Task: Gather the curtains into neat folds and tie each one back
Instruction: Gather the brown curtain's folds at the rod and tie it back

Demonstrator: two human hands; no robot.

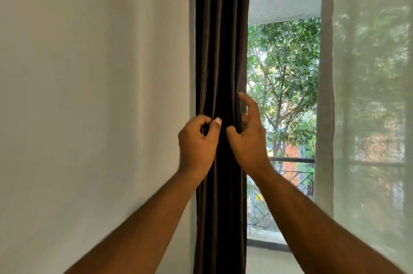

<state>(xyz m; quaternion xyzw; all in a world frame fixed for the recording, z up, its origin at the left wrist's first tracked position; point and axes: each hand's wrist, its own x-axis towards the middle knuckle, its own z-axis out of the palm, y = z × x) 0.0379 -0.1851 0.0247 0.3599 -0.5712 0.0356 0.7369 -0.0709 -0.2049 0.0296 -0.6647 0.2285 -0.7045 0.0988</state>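
Note:
A dark brown curtain [221,39] hangs in narrow vertical folds between the wall and the window. My left hand [196,142] pinches a fold on the curtain's left side between thumb and curled fingers. My right hand [248,137] is on the curtain's right edge: its thumb presses into the cloth and its index finger is raised along the edge, with the other fingers curled behind the fabric. A sheer white curtain [366,95] hangs at the right of the window, spread out and loose.
A plain pale wall [93,95] fills the left half. Through the window [283,84] I see trees and a balcony railing [290,159]. A strip of pale floor [268,260] shows at the bottom.

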